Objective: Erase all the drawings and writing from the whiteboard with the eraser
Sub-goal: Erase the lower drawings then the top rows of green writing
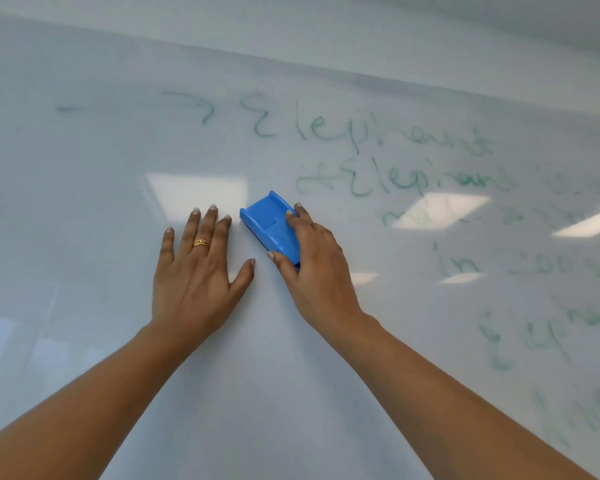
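Your left hand [196, 271] lies flat on the whiteboard [84, 202], fingers spread. Just to its right, your right hand [312, 268] grips the eraser [269, 225], which sits against the board. Handwriting [368, 136] runs above and to the right of the eraser, continuing down the board's right side.

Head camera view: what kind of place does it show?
Probably a classroom or office room: a large whiteboard with green writing, a blue eraser under the right hand, and reflections of ceiling light panels.
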Demonstrator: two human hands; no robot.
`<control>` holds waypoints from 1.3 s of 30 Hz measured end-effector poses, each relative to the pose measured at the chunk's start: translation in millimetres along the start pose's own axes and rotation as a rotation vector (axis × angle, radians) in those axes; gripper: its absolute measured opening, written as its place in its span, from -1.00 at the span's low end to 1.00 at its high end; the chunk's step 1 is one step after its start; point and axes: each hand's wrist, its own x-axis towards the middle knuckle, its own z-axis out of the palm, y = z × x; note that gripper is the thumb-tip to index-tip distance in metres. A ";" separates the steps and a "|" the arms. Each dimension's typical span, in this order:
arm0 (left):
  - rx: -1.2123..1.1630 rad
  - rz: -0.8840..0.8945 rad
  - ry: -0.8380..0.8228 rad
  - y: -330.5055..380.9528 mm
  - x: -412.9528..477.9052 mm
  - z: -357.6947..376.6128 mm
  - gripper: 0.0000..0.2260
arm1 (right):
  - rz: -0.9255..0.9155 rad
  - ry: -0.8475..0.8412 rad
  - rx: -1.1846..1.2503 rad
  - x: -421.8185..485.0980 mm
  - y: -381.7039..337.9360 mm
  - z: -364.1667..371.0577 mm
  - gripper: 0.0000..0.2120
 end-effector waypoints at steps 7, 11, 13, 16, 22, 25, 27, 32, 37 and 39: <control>-0.002 -0.177 0.001 -65.2 22.6 -14.6 -0.30 | -0.144 -0.012 -0.075 61.2 -42.3 26.8 -0.48; -0.020 -0.259 0.024 -93.4 30.3 -18.3 -0.36 | -0.189 -0.001 -0.161 92.4 -62.7 38.8 -0.47; -0.040 -0.294 0.040 -105.4 34.4 -19.1 -0.37 | -0.196 0.013 -0.186 107.3 -71.7 45.0 -0.48; -0.062 -0.345 0.057 -125.9 42.9 -21.2 -0.37 | -0.190 0.037 -0.184 128.2 -87.1 54.8 -0.48; -0.069 -0.495 0.082 -191.0 55.4 -36.0 -0.36 | -0.210 0.071 -0.177 161.6 -140.7 88.3 -0.46; -0.051 -0.502 0.080 -207.3 59.4 -38.6 -0.35 | -0.261 0.056 -0.169 175.5 -177.9 110.7 -0.46; -0.028 -0.486 0.072 -209.3 61.5 -37.8 -0.34 | -0.303 0.056 -0.188 184.6 -202.1 126.7 -0.49; -0.010 -0.463 0.034 -212.1 63.2 -36.0 -0.31 | -0.357 0.040 -0.234 210.0 -233.5 145.9 -0.53; -0.004 -0.453 0.035 -214.0 64.2 -35.3 -0.33 | -0.271 0.097 -0.264 233.2 -210.6 131.5 -0.55; -0.005 -0.448 0.029 -214.9 64.3 -35.9 -0.34 | -0.194 0.133 -0.262 241.0 -191.4 118.7 -0.57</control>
